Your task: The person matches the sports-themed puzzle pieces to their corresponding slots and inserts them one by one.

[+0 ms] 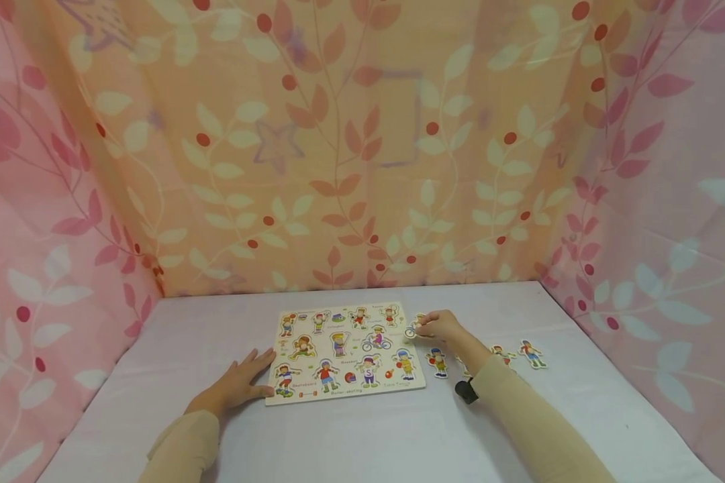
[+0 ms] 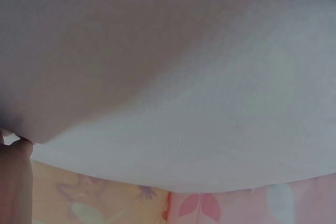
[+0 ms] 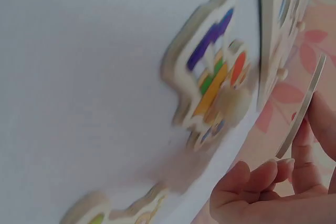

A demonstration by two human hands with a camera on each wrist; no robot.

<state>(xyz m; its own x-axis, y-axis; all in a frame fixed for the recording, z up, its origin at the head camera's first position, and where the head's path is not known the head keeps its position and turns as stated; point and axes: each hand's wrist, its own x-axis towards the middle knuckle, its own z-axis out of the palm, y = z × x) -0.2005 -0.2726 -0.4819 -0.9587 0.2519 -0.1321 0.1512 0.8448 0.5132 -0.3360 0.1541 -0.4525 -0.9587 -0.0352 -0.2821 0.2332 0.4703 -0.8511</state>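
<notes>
A wooden peg puzzle board (image 1: 346,396) printed with sports figures lies on the table. Against its left edge rests my left hand (image 1: 237,384), fingers extended and thumb near the lower corner. Just past the board's right edge, my right hand (image 1: 444,327) pinches a cyclist puzzle piece (image 1: 411,330), held above the table. The right wrist view shows this piece (image 3: 302,114) edge-on between thumb and fingers, its picture hidden. A blue-helmeted figure piece (image 1: 438,362) lies right of the board; in the right wrist view a knob stands on this piece (image 3: 202,72).
Farther right lie two more figure pieces, one in red (image 1: 503,354) and one in blue and red (image 1: 532,354). Another is partly hidden under the right forearm. A small black object (image 1: 466,392) sits at the right wrist. Patterned curtains (image 1: 362,168) enclose the table.
</notes>
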